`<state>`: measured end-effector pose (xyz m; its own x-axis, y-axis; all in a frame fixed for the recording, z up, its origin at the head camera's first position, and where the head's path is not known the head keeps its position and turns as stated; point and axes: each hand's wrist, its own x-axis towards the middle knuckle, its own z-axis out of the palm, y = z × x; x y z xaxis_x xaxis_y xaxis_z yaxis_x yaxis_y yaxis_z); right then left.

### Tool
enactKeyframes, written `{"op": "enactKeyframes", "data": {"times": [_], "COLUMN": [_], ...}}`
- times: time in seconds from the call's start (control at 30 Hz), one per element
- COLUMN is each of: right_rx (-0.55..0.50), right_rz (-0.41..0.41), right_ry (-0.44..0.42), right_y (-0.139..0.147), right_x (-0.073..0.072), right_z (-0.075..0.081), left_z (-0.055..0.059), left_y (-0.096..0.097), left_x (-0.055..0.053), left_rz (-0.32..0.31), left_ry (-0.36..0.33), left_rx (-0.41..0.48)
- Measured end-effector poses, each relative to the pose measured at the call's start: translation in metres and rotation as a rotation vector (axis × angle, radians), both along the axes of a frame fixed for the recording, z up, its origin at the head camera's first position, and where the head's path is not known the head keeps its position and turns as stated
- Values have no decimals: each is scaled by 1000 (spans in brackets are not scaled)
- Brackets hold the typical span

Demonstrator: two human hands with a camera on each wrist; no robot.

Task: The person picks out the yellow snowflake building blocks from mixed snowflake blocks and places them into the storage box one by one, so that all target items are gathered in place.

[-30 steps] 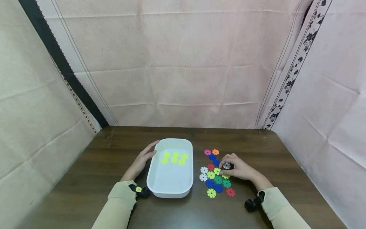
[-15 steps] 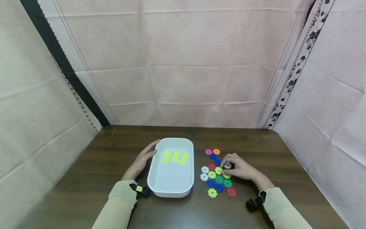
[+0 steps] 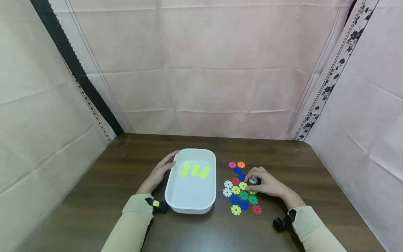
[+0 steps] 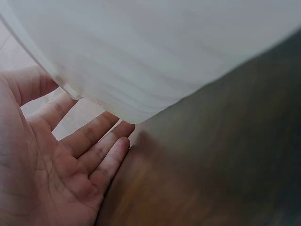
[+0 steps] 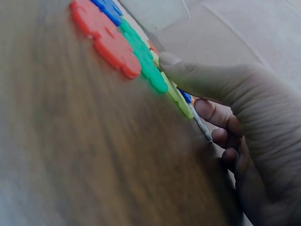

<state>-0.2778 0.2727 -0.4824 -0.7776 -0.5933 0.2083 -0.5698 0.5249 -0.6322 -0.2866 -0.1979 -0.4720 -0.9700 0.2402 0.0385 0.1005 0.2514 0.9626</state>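
My left hand (image 3: pixel 159 171) rests at the left side of a white plastic tub (image 3: pixel 190 200), its fingers mostly straight along the rim and outer wall. Several yellow-green discs (image 3: pixel 195 169) lie inside the tub. On the right, my right hand (image 3: pixel 267 182) reaches over a loose group of flower-shaped, notched plastic discs. Its thumb and index finger pinch the edge of a yellow-green disc (image 3: pixel 242 185). A white disc (image 3: pixel 253 180) lies partly under that hand. In the right wrist view, the thumb (image 5: pixel 193 75) is beside a green disc (image 5: pixel 143 56) and in front of a red disc (image 5: pixel 108 40).
Blue discs (image 3: pixel 243 204), white discs (image 3: pixel 227 192), a pink disc (image 3: pixel 232 164) and an orange disc (image 3: pixel 241 165) lie around the right hand. The brown wooden table (image 3: pixel 141 147) ends at the back against pale cloth (image 3: pixel 207 87). More cloth hangs at both sides.
Both hands keep their places at the tub and the discs. The whole head view has shifted slightly, so things appear a little higher and farther right.
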Motion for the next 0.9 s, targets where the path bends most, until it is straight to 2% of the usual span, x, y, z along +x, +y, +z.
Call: {"op": "enactKeyframes", "data": {"times": [0.17,0.33,0.47,0.7,0.9], "right_rx": [12,-10,-26,-36,-89], "right_rz": [9,8,4,-40,-36], "right_ry": [-17,-29,-30,-81,-123], "right_y": [-1,1,2,6,6], "right_x": [0,0,0,0,0], "right_z": [1,2,2,3,7], "left_z": [1,1,1,1,2], "left_y": [0,2,4,4,5], "left_x": [1,-1,-2,-3,-5], "left_rz": [17,-5,4,-1,-7], "left_ry": [-8,11,4,20,16], "left_rx": [2,4,2,2,23]}}
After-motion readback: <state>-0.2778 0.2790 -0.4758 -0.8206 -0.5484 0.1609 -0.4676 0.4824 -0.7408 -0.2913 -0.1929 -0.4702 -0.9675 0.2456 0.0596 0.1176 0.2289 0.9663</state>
